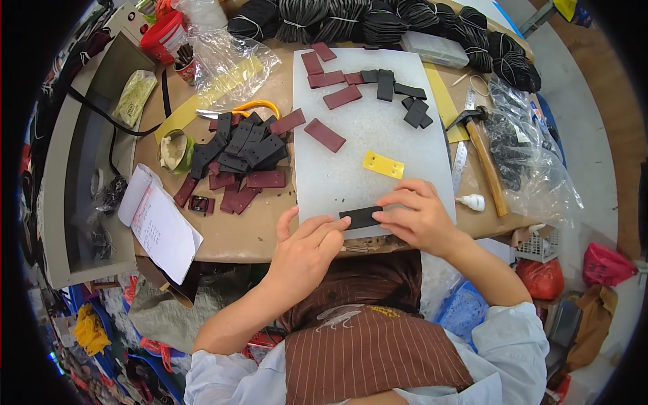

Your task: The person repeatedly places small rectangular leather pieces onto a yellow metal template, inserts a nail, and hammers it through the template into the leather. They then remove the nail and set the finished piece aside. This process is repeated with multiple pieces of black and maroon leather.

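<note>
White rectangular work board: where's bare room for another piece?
The board is bare between its lowest maroon rectangular strip, overlapping black strips and yellow holed plate; also between that strip and the left hand. Crowded: its upper half, and the heap of black and maroon pieces alongside.

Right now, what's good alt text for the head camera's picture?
A person's left hand and right hand hold a black strip on a white board. Beyond it lies a yellow piece; a black and maroon pile sits left.

Wide downward head-height view
</note>
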`<state>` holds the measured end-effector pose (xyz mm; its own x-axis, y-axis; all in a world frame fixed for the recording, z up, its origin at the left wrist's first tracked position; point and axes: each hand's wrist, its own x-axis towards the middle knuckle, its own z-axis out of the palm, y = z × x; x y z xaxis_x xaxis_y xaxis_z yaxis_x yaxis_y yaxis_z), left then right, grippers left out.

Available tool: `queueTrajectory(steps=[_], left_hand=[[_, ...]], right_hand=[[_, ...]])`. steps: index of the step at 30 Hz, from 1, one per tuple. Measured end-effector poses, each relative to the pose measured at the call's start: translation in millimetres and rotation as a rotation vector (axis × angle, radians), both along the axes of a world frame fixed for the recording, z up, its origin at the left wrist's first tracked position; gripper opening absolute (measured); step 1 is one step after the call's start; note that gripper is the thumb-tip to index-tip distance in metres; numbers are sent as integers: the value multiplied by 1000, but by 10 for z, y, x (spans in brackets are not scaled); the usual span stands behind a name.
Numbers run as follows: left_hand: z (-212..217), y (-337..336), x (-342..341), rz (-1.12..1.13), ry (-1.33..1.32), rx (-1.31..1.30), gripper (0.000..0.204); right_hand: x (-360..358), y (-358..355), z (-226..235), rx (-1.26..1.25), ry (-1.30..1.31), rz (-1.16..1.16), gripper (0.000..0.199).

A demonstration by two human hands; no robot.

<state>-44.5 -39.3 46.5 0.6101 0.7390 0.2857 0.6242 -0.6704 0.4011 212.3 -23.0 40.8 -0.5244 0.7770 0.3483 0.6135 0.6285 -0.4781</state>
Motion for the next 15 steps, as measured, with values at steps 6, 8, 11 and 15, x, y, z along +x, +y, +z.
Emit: queueTrajectory(steps=[6, 8, 11, 15], left_hand=[[-20, -30, -14, 10, -3, 15, 15], [-7, -29, -18, 1, -2, 10, 15], [11, -15, -24, -27, 10, 19, 14], [-3, 1, -46, -58, 14, 24, 13]], right_hand=[[11, 313, 125, 9, -56, -128, 16], [-9, 532, 161, -101, -102, -232, 18], [-158, 685, 320, -293, -243, -335, 22], [-191, 732, 368, -406, -168, -198, 19]])
